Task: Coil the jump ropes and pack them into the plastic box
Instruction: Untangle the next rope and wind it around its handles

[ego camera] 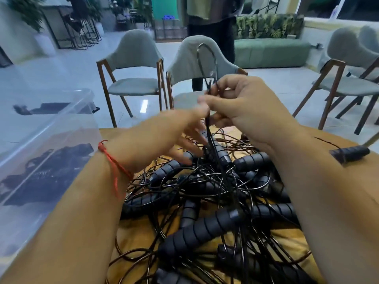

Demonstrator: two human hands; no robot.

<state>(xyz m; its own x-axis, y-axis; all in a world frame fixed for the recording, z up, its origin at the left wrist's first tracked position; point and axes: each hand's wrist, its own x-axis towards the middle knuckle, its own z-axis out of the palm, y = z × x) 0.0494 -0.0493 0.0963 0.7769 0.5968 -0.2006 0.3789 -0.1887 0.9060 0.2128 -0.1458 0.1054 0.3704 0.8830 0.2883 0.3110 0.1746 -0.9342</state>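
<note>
- Two hands meet above the pile: the right hand point(246, 105) curls its fingers round a thin black cord point(208, 121), and the left hand point(178, 128) pinches it just below (blurred).
- The cord runs near-vertical, looped on top.
- Many jump ropes point(205, 181) lie tangled on the bench point(135, 238), their ribbed foam handles point(196, 232) pointing every way.
- One clear plastic box point(61, 119) stands at the left.
</note>
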